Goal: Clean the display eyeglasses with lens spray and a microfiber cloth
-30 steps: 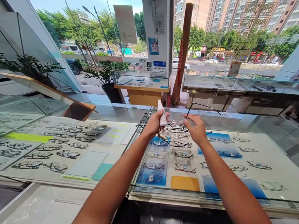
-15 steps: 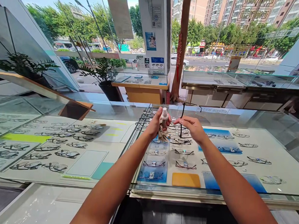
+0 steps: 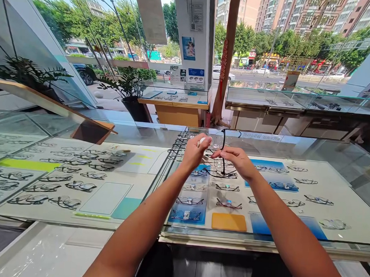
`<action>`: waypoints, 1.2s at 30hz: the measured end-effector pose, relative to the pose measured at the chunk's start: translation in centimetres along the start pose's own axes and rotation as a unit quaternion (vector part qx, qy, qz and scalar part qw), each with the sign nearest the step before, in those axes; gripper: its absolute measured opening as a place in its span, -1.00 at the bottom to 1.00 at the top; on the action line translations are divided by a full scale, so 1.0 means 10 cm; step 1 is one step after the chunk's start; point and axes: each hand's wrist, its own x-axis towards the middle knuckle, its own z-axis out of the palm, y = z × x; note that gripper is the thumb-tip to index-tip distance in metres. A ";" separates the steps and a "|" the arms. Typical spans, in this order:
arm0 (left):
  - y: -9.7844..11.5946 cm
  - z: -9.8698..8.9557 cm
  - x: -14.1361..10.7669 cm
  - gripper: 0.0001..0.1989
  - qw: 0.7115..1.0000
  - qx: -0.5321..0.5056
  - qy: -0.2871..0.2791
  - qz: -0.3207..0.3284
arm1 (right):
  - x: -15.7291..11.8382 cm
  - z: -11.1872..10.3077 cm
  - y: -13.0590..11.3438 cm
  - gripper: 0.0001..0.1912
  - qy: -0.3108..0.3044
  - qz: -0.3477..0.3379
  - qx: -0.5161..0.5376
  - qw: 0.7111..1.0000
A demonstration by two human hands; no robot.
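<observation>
At the near left, a white drawer (image 3: 53,254) juts out below the glass-topped display surface (image 3: 256,246). Under the glass, close to the front edge, lie an orange pad (image 3: 229,221) and a blue gradient card (image 3: 304,227); behind them, folded spectacle frames (image 3: 228,188) sit in rows. Farther over the glass, the left hand (image 3: 196,152) has its grip curled around a white bottle (image 3: 202,140), mostly hidden by the fingers. Just beside it, to the right, the right hand (image 3: 234,159) has its grip pinching black-framed eyeglasses (image 3: 224,138), turned on end above the surface, with a thin temple reaching out at the top. Beyond stand a potted plant (image 3: 138,108), a second glass case (image 3: 175,97) on a wooden base and a tall wooden post (image 3: 229,32). Outside the window are a white car (image 3: 222,75), trees (image 3: 245,43) and apartment blocks (image 3: 307,16).
</observation>
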 end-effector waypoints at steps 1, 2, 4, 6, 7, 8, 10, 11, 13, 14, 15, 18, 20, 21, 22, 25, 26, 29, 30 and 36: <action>0.00 -0.01 0.00 -0.39 1.000 0.007 -0.004 0.001 | 0.00 -0.01 -0.01 -0.62 -0.002 0.000 0.000 1.000; -0.01 -0.02 0.00 -0.40 1.000 0.012 -0.011 0.003 | -0.01 -0.02 -0.01 -0.61 -0.006 0.000 -0.002 1.000; -0.01 -0.02 0.00 -0.41 1.000 0.018 -0.018 0.011 | -0.01 -0.01 -0.03 -0.60 -0.016 0.003 -0.006 1.000; -0.02 -0.03 0.00 -0.43 1.000 0.016 -0.016 0.021 | -0.01 0.00 -0.04 -0.59 -0.022 0.004 -0.008 1.000; -0.02 -0.03 0.00 -0.43 0.999 0.014 -0.014 0.024 | -0.01 0.00 -0.04 -0.60 -0.023 0.005 -0.005 1.000; -0.01 -0.03 0.00 -0.43 0.999 0.015 -0.013 0.026 | -0.01 0.01 -0.04 -0.61 -0.022 0.004 0.001 1.000; 0.01 -0.04 -0.01 -0.43 0.999 0.022 -0.015 0.031 | 0.00 0.00 -0.04 -0.65 -0.003 -0.002 0.024 1.000; 0.02 -0.04 -0.02 -0.43 0.999 0.029 -0.017 0.036 | 0.01 -0.01 -0.03 -0.68 0.016 -0.005 0.039 0.999; 0.04 -0.03 -0.03 -0.44 0.997 0.050 -0.022 0.051 | 0.02 -0.04 -0.02 -0.71 0.065 -0.016 0.063 0.996; 0.05 -0.03 -0.04 -0.46 0.996 0.063 -0.028 0.059 | 0.02 -0.05 -0.02 -0.72 0.085 -0.021 0.070 0.994; 0.06 -0.02 -0.05 -0.48 0.994 0.077 -0.038 0.064 | 0.02 -0.05 -0.01 -0.72 0.098 -0.024 0.075 0.992; 0.08 0.01 -0.07 -0.53 0.988 0.117 -0.067 0.081 | 0.02 -0.05 -0.01 -0.68 0.105 -0.028 0.072 0.991; 0.08 0.01 -0.07 -0.55 0.985 0.128 -0.071 0.087 | 0.02 -0.05 -0.01 -0.65 0.109 -0.026 0.069 0.991; 0.08 0.00 -0.07 -0.55 0.985 0.129 -0.071 0.085 | 0.02 -0.05 -0.01 -0.65 0.113 -0.026 0.070 0.991; 0.08 0.00 -0.07 -0.55 0.986 0.130 -0.072 0.081 | 0.02 -0.05 -0.01 -0.66 0.117 -0.026 0.074 0.990; 0.11 0.00 -0.08 -0.57 0.982 0.148 -0.085 0.083 | 0.02 -0.04 -0.01 -0.67 0.119 -0.023 0.081 0.989; 0.12 0.01 -0.09 -0.58 0.980 0.154 -0.089 0.089 | 0.01 -0.03 -0.01 -0.66 0.118 -0.021 0.079 0.990; 0.15 -0.01 -0.08 -0.55 0.981 0.145 -0.102 0.081 | 0.01 -0.02 -0.03 -0.63 0.115 -0.014 0.068 0.991; 0.15 -0.05 -0.06 -0.54 0.983 0.139 -0.100 0.073 | 0.01 -0.02 -0.04 -0.63 0.117 -0.011 0.068 0.991; -0.09 -0.80 0.31 -0.77 0.961 0.193 0.194 0.034 | 0.03 -0.06 -0.03 -0.66 0.140 0.004 0.107 0.984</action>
